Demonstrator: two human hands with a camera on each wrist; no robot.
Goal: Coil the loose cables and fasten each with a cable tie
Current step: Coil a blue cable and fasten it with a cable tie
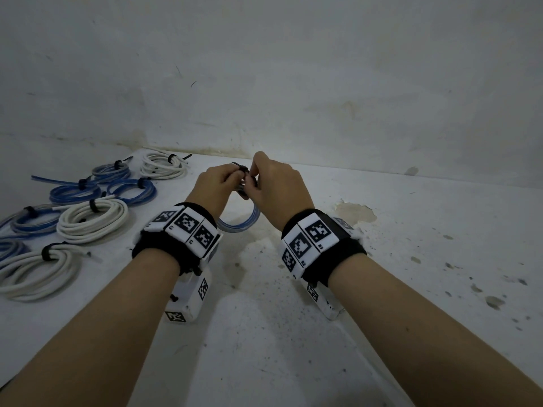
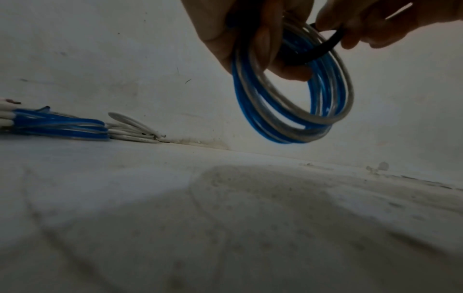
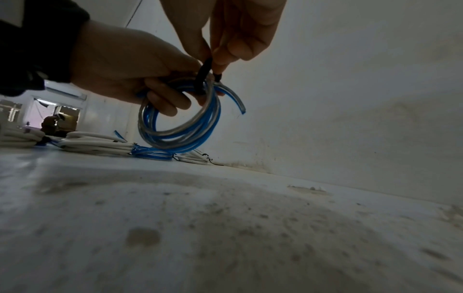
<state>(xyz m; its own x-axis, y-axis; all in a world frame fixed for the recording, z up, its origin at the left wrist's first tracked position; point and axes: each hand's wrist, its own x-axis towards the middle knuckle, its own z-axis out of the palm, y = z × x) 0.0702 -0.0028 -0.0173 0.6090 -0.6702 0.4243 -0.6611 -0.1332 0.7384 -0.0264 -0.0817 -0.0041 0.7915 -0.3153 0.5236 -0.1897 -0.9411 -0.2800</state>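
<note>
A coil of blue and clear cable (image 2: 295, 111) hangs in the air above the white table (image 1: 293, 318). My left hand (image 1: 214, 183) grips the top of the coil (image 3: 180, 126), its fingers curled through the loop. A black cable tie (image 3: 203, 75) is looped around the strands at the top. My right hand (image 1: 273, 183) pinches the black tie (image 2: 323, 47) between thumb and fingertips, just right of the left hand. In the head view the coil (image 1: 244, 221) shows only as an arc between my wrists, and the tie (image 1: 241, 168) pokes out between the two hands.
Several tied coils lie at the table's left: white ones (image 1: 94, 220) and blue ones (image 1: 132, 189), each with a black tie. A stained white wall (image 1: 293, 83) stands right behind the table. A patch of chipped paint (image 1: 355, 211) marks the surface to the right.
</note>
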